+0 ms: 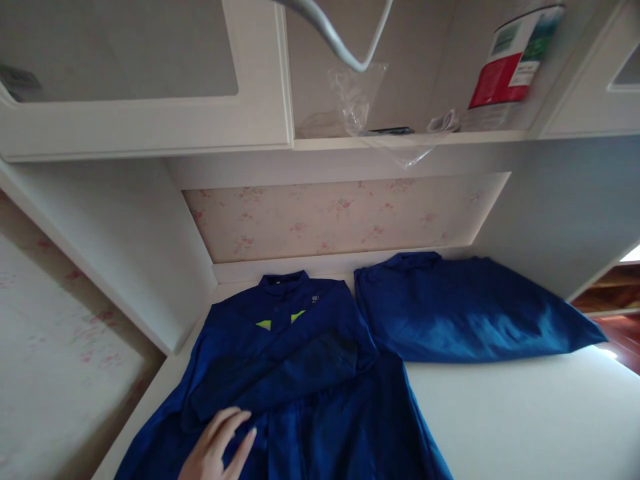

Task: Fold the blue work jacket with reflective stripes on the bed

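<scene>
A blue work jacket (300, 360) with a yellow-green patch near the collar lies spread flat on a white surface (525, 413). One sleeve is folded across its chest. My left hand (217, 445) rests flat on the jacket near its lower left, fingers apart, holding nothing. A second blue garment (465, 310) lies folded to the right, against the back wall. My right hand is out of view.
A white cupboard door (145, 73) hangs above on the left. An open shelf (410, 139) holds a clear plastic bag (357, 100) and a red, white and green package (510, 63). Floral wallpaper (340, 217) backs the recess. A wooden floor (617, 313) shows at right.
</scene>
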Demonstrator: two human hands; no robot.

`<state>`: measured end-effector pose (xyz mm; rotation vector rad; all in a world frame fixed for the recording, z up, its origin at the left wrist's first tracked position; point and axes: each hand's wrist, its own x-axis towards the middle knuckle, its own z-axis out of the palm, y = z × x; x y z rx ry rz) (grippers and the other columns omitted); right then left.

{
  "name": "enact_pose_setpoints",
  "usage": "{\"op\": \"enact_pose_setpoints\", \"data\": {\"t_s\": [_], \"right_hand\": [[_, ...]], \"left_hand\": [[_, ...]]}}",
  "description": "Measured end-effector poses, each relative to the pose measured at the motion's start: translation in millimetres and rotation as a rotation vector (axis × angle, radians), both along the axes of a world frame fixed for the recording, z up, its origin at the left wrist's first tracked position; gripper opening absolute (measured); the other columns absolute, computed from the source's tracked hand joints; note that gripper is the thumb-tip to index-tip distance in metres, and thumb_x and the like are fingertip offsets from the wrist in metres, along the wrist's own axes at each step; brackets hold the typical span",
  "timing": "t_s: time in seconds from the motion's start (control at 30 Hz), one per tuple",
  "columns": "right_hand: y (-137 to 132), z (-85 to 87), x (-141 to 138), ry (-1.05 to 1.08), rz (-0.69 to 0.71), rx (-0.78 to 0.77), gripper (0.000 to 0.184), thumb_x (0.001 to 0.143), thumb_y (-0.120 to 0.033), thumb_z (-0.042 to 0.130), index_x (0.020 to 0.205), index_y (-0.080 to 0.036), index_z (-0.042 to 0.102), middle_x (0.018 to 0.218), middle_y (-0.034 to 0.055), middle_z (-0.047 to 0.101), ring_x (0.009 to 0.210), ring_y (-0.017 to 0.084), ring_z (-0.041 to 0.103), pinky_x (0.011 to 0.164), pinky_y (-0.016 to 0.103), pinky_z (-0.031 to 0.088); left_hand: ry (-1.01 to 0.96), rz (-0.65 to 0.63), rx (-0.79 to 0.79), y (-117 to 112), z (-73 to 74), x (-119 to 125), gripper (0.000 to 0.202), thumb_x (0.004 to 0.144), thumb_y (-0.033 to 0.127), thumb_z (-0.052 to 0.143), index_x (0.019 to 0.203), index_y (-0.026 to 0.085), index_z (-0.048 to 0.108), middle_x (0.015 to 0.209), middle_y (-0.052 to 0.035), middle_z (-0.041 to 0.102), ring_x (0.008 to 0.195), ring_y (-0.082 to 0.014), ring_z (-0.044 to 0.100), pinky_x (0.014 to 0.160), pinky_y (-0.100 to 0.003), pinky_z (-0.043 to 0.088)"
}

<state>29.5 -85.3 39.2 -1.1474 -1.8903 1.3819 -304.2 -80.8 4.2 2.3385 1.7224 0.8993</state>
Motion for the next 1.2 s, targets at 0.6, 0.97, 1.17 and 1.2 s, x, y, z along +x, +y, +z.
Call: {"op": "enact_pose_setpoints", "data": {"t_s": [0.6,0.97,1.17,1.2], "right_hand": [[174.4,-20.1,-129.5,-0.455,0.122,0.318,0.043,0.069,-0.030,0.072,0.112,-0.025,0.070,0.121,0.0113,0.064,0.090,0.032,0.069,0.079,0.047,0.055],[146.9,19.6,-19.8,-0.097,-0.226,0.462,0.034,0.098,-0.024,0.041,0.119,-0.026,0.067,0.127,0.0032,0.062,0.109,0.016,0.063,0.094,0.027,0.051],[125.6,19.7,2.7,0.021,-0.203,0.451,0.029,0.096,-0.024,0.048,0.114,-0.028,0.070,0.127,0.0019,0.065,0.113,0.019,0.062,0.102,0.033,0.048],[125.1,18.0,1.0,0.043,-0.222,0.451,0.028,0.096,-0.023,0.048,0.113,-0.027,0.070,0.126,0.0024,0.065,0.113,0.019,0.062,0.101,0.033,0.048]], "left_hand": [[0.242,0.028,-0.409,35.2,-10.8,121.6,0.033,0.095,0.019,0.035,0.107,0.027,0.065,0.111,-0.0030,0.065,0.081,-0.0126,0.069,0.071,-0.021,0.053],[-0.071,0.171,-0.014,27.3,-62.0,108.4,0.028,0.095,0.039,0.041,0.103,0.026,0.064,0.101,-0.0078,0.068,0.074,-0.0186,0.071,0.058,-0.027,0.059],[0.165,0.296,0.298,52.7,6.4,86.5,0.034,0.084,0.038,0.062,0.114,0.021,0.060,0.125,-0.0184,0.055,0.101,-0.0304,0.066,0.082,-0.044,0.058],[0.237,0.284,0.296,59.9,15.6,79.2,0.040,0.083,0.031,0.063,0.121,0.021,0.058,0.133,-0.0184,0.051,0.112,-0.0346,0.061,0.092,-0.051,0.053]]}}
